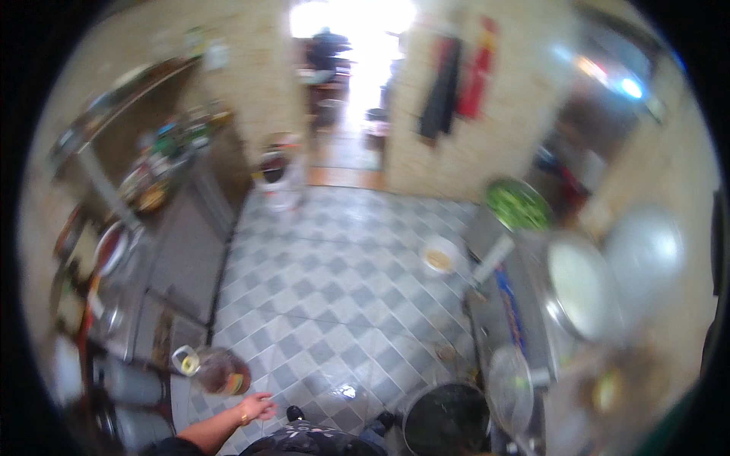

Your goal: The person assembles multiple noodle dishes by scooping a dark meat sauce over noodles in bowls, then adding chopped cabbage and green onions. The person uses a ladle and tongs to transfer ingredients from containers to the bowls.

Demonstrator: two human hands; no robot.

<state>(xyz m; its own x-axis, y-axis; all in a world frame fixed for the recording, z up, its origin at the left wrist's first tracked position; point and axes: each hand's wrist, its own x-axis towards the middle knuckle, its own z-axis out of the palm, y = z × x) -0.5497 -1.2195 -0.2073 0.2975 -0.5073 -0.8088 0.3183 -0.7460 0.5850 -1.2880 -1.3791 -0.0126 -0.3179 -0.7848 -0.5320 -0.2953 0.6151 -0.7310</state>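
Note:
My left hand (258,408) reaches in from the lower left with its fingers stretched out and nothing in them. A gold-coloured band circles that wrist. Closest to this hand is a large clear plastic jug (220,372) of brownish liquid, with a yellow cap and a label; a small gap separates the two. Nowhere in the picture does my right hand appear. A large dark pot or bucket (447,420) stands by my feet on the right, and beside it is a round strainer (509,389). The picture is somewhat blurred.
Along the right runs a metal counter with a pan of green vegetables (518,205) and a wide pot of white contents (582,287). A white bucket (439,256) sits on the tiled floor (327,266). Cabinets (179,251) line the left; a doorway (348,114) opens at the back.

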